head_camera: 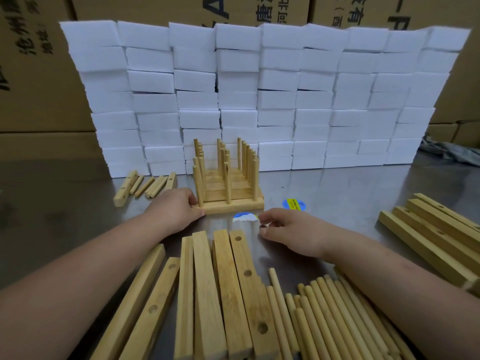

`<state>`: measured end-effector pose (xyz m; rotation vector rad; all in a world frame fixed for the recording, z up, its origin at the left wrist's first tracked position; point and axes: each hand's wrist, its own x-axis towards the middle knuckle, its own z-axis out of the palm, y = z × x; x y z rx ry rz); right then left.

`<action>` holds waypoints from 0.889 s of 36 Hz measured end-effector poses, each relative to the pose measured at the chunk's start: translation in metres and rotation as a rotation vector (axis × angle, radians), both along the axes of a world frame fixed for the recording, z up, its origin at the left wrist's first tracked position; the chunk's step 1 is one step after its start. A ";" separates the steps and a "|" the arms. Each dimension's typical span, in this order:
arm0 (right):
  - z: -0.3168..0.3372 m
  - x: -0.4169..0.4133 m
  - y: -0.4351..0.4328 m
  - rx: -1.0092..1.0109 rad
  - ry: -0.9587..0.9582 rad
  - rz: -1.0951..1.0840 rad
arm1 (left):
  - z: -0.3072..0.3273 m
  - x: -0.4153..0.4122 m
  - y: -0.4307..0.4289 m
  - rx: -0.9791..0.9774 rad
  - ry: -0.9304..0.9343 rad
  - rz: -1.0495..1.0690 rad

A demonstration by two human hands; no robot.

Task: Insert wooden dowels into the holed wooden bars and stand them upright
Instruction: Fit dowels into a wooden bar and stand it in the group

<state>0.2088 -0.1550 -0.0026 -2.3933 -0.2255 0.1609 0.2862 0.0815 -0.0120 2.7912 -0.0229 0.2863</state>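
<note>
Reading 沧州, 河北 on boxes (pixel 33 74). Left hand (pixel 176 210) fingers grip doweled bar (pixel 233 207) at its 9 o'clock end; right hand (pixel 288 231) fingers loose, empty, 4 o'clock.

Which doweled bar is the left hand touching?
The front bar, nearest the person; the left hand holds its left end. The others stand behind it.
</note>
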 end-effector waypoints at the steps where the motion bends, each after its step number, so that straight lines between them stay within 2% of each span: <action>1: 0.000 0.000 0.000 0.001 0.001 -0.003 | 0.001 0.001 0.000 0.024 0.004 0.004; 18: -0.002 0.003 -0.001 -0.001 0.005 -0.002 | 0.005 0.008 -0.004 0.188 -0.035 0.035; 28: -0.004 0.004 -0.002 0.005 0.009 0.005 | 0.008 0.005 -0.010 0.156 0.023 0.037; 32: -0.004 0.005 -0.002 0.000 0.005 0.003 | 0.020 0.000 -0.009 0.248 0.092 0.041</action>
